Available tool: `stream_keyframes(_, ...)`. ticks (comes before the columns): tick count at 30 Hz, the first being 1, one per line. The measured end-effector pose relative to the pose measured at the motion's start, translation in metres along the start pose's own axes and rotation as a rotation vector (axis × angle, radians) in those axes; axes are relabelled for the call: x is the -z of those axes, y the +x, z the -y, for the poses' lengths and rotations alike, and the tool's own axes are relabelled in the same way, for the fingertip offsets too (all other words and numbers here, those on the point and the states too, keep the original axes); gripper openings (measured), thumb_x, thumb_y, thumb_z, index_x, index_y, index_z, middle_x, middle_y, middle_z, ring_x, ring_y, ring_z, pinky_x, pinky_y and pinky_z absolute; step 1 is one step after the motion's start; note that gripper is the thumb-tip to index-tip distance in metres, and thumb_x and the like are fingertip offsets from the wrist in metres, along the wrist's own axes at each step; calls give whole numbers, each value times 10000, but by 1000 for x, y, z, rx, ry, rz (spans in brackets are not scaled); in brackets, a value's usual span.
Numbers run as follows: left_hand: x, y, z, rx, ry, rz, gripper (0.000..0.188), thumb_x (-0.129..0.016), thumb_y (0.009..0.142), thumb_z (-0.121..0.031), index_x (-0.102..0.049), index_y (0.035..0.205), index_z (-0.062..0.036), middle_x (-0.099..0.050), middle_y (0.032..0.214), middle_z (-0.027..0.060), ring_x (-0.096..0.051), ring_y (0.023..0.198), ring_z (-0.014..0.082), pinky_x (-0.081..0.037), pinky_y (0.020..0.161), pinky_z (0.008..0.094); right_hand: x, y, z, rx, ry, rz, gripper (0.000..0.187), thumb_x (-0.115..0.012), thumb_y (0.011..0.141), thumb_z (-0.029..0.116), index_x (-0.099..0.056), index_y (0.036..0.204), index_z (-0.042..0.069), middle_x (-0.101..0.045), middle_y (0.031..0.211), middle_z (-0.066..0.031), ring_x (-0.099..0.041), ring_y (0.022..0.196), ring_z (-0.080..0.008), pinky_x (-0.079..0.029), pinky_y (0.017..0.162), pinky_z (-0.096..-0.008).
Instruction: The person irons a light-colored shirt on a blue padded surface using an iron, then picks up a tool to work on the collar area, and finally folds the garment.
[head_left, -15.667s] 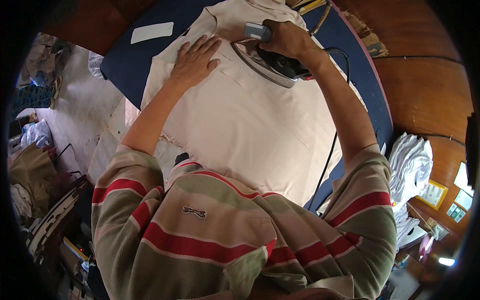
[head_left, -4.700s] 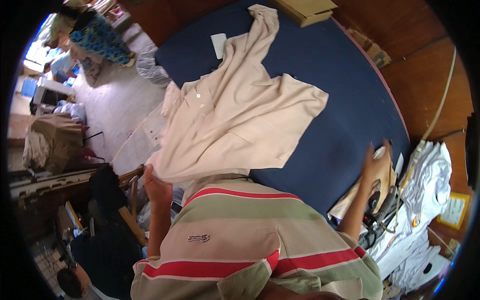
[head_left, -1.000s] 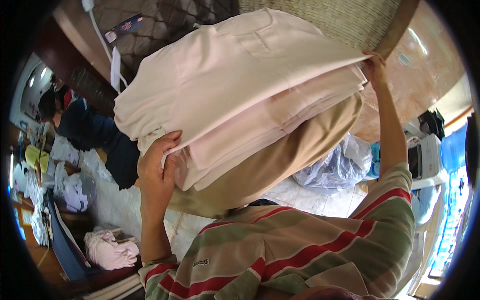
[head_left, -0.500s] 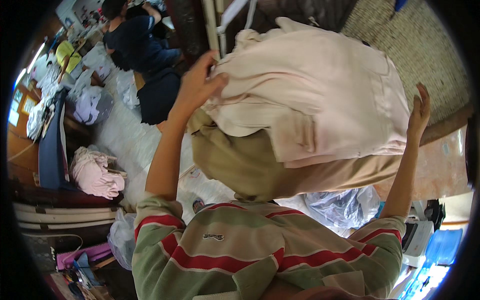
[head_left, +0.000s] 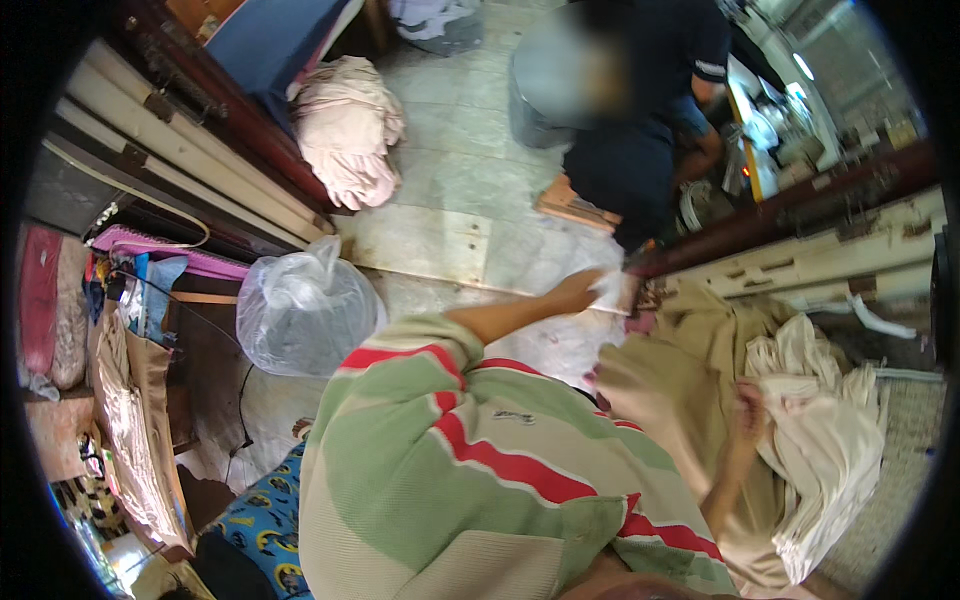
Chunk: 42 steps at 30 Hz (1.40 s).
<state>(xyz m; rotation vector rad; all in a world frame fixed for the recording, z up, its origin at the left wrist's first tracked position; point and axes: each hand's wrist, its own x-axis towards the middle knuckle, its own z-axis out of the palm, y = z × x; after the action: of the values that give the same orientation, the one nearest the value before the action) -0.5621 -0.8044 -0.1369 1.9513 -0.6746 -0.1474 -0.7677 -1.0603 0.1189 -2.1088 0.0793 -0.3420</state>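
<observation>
My left hand (head_left: 578, 291) reaches forward over the floor, away from the cloth. Its fingers look closed around a small whitish piece (head_left: 608, 289), too blurred to name. To the right, my right hand (head_left: 745, 412) lies against the near edge of a rumpled cream garment (head_left: 825, 450). Its fingers are smeared, so whether it grips the fabric cannot be told. Beneath and beside the cream garment spreads a tan-brown cloth (head_left: 690, 365), which hangs toward my body.
A clear plastic bag (head_left: 305, 310) stands on the floor at left. Beyond it lies a pale pink heap of cloth (head_left: 350, 130). A person in dark clothes (head_left: 640, 90) sits ahead near a grey bin (head_left: 535, 105). Dark-framed door tracks (head_left: 800, 265) border the right side.
My view has swung left, so the cloth pile now appears at the right. The left hand has left the pile and reaches out over the floor; the right is still by the cream garment.
</observation>
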Motion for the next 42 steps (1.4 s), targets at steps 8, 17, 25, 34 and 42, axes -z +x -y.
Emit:
stream_keyframes(8,175,-235,224,1056,58,-313,385,-544,811,-285,-595,1104,-40,-600,1098,221,-567,1042,353,-436,907,416,-196,32,-184,-673,111,583,125,-534,876,71,-582,990,56,-596,936,-38,-555,846,-112,-437,772,-268)
stream_keyframes(17,436,-50,318,807,-256,-1179,370,-496,876,-263,-588,1108,10,-624,1058,194,-591,983,311,-438,849,353,-336,244,-178,-604,18,711,123,-528,885,83,-579,991,47,-594,912,-37,-553,816,-109,-438,735,-256)
stream_keyframes(25,592,83,462,1207,-253,-1750,541,-552,839,-339,-518,1169,88,-551,1172,276,-534,1106,364,-404,939,395,-421,447,-202,-617,-16,767,124,-523,894,93,-576,993,39,-593,891,-36,-552,790,-106,-438,701,-245)
stream_keyframes(34,600,97,439,1006,-235,-1840,669,-419,932,-428,-350,1317,114,-377,1374,244,-352,1287,315,-246,1072,334,-483,643,-150,-416,15,892,140,-519,894,68,-565,1020,23,-582,859,-61,-564,766,-135,-462,730,-259)
stream_keyframes(42,699,168,204,223,-764,-1874,447,-479,923,-380,-527,1123,17,-598,1068,117,-586,986,209,-456,884,330,-756,761,18,150,101,1354,219,-530,865,112,-596,1038,-3,-630,944,-106,-586,889,-173,-452,800,-287)
